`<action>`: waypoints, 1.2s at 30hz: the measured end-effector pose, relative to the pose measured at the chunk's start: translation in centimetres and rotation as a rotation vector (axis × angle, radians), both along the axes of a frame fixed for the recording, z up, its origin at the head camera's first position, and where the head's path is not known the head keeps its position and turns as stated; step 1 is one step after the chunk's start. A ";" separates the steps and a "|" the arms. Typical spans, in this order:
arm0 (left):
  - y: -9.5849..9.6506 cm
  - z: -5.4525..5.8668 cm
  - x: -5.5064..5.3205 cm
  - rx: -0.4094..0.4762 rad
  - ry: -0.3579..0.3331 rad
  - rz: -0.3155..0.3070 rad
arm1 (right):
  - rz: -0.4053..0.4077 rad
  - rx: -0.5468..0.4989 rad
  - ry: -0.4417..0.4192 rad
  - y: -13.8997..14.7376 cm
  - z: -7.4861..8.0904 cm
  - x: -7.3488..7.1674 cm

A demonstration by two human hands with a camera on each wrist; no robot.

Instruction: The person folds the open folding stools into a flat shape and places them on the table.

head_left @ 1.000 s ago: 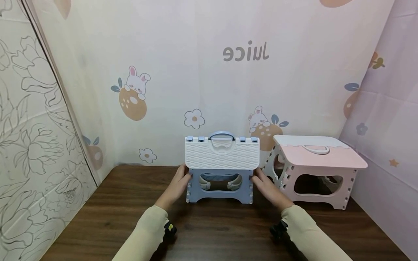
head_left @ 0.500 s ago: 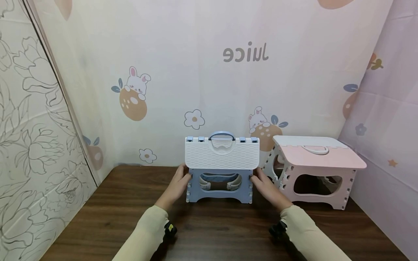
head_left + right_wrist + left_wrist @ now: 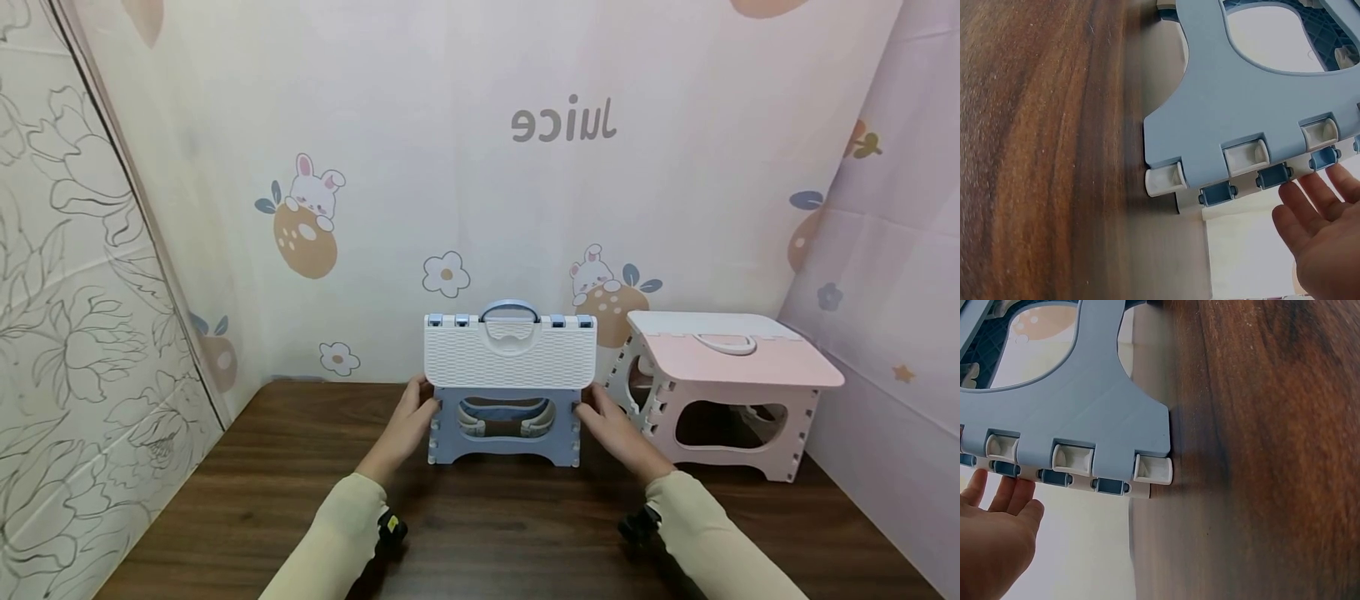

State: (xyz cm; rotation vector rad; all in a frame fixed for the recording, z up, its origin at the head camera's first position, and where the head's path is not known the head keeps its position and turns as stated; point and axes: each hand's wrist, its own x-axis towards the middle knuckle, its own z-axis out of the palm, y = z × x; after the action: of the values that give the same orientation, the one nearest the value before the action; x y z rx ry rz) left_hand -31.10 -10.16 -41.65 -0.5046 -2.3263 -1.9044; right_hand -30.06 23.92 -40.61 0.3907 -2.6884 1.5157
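Note:
A folding step stool (image 3: pixel 510 358) with a white textured top flap, blue legs and a blue carry handle stands half folded on the table, its hinged middle raised. My left hand (image 3: pixel 408 417) holds its left side, thumb at the front leg's edge. Opposite, my right hand (image 3: pixel 606 421) holds the right side the same way. In the left wrist view, the fingertips (image 3: pixel 1016 487) touch the hinged side of the blue leg panel (image 3: pixel 1072 412). The right wrist view has fingertips (image 3: pixel 1300 194) against the hinges below the blue leg (image 3: pixel 1229 112). The fingers' far ends are hidden in the head view.
A pink and white folding stool (image 3: pixel 742 367) stands unfolded at the right, close beside my right hand. The dark wooden table (image 3: pixel 495 533) spreads in front and to the left. A printed curtain (image 3: pixel 442 167) hangs behind, with further patterned sheets at both sides.
The hands stay in place on the stool's sides. The stool's raised middle and lower edges have risen very slightly, and the pieces seen through the front leg's opening have shifted.

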 end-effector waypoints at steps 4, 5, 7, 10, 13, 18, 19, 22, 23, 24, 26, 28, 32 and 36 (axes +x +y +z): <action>0.1 -0.2 0.0 0.022 -0.006 -0.008 | -0.002 -0.012 -0.010 0.1 -0.1 0.0; 0.1 -0.2 0.0 0.021 -0.007 -0.008 | -0.003 -0.016 -0.012 0.1 -0.1 0.0; 0.1 -0.2 0.0 0.020 -0.004 -0.005 | -0.004 -0.020 -0.013 0.2 -0.1 0.0; 0.1 -0.2 -0.1 0.013 -0.002 -0.001 | -0.013 -0.018 -0.015 0.1 -0.2 -0.1; 0.1 -0.1 -0.1 0.007 0.000 0.009 | -0.020 -0.020 -0.022 0.1 -0.2 -0.1; 0.1 -0.2 -0.1 -0.003 0.008 0.020 | -0.025 -0.030 -0.031 0.1 -0.2 -0.1; 0.2 -0.2 -0.1 -0.004 0.010 0.022 | -0.025 -0.033 -0.031 0.1 -0.2 -0.1; 0.2 -0.3 -0.1 -0.002 0.006 0.028 | -0.030 -0.035 -0.023 0.0 -0.2 -0.2; 0.2 -0.3 -0.2 0.001 0.007 0.030 | -0.033 -0.035 -0.018 0.0 -0.2 -0.2; 0.2 -0.3 -0.2 0.001 0.005 0.031 | -0.032 -0.029 -0.012 0.0 -0.2 -0.2; 0.1 -0.3 -0.2 0.003 0.002 0.031 | -0.037 -0.031 -0.005 0.0 -0.2 -0.2; 0.1 -0.3 -0.2 0.003 0.002 0.030 | -0.041 -0.033 -0.004 0.0 -0.2 -0.1; 0.2 -0.3 -0.2 0.020 -0.004 0.029 | -0.051 -0.042 -0.013 -0.1 -0.2 -0.1; 0.3 -0.3 -0.2 0.020 0.017 0.045 | -0.052 -0.037 -0.011 -0.2 -0.1 -0.1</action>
State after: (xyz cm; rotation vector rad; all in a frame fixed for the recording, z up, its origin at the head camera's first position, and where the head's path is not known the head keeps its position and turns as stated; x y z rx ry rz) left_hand -31.29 -9.86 -41.97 -0.4602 -2.2853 -1.8941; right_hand -30.13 23.73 -40.67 0.3087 -2.6525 1.5558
